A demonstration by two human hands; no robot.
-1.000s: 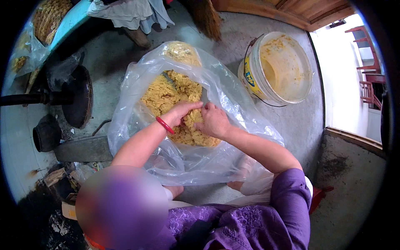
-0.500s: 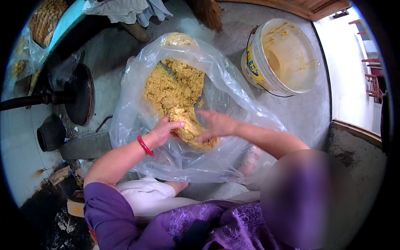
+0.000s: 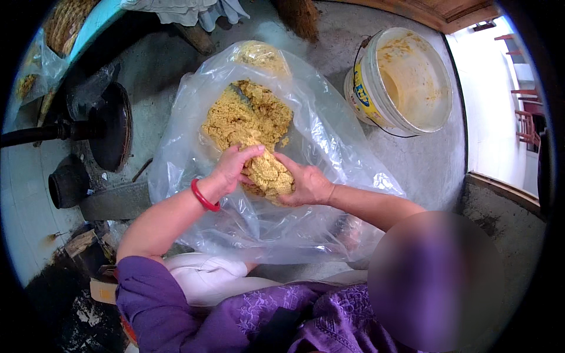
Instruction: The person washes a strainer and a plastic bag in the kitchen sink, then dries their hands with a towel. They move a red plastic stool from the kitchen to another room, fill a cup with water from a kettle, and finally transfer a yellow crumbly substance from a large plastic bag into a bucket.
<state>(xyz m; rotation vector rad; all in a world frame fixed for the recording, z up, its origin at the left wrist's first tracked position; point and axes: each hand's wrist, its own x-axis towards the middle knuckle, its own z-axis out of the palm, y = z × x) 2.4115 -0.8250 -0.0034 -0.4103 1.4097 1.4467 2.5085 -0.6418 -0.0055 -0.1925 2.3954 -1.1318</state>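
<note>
Between my two hands is a thick lump of yellow crumbly dough-like mass (image 3: 269, 173). My left hand (image 3: 232, 167), with a red bangle (image 3: 204, 196) on the wrist, closes on its left side, thumb on top. On the other side my right hand (image 3: 311, 183) grips it, the fingers partly hidden beneath. More of the same yellow crumbly mass (image 3: 226, 120) lies just beyond, inside a large clear plastic bag (image 3: 182, 141) spread wide on the floor. Some of it also shows through the plastic at the bag's far end.
A white bucket (image 3: 359, 97) with yellow residue inside stands tilted to the right of the bag. Left are a dark round lid-like disc (image 3: 112, 126) and a dark pot (image 3: 67, 185). A broom head (image 3: 299, 19) is at the far side, near a wooden door (image 3: 435, 12).
My right hand has moved from hovering with spread fingers to gripping the lump's right side. The lump is now pressed shorter and more upright between both hands.
</note>
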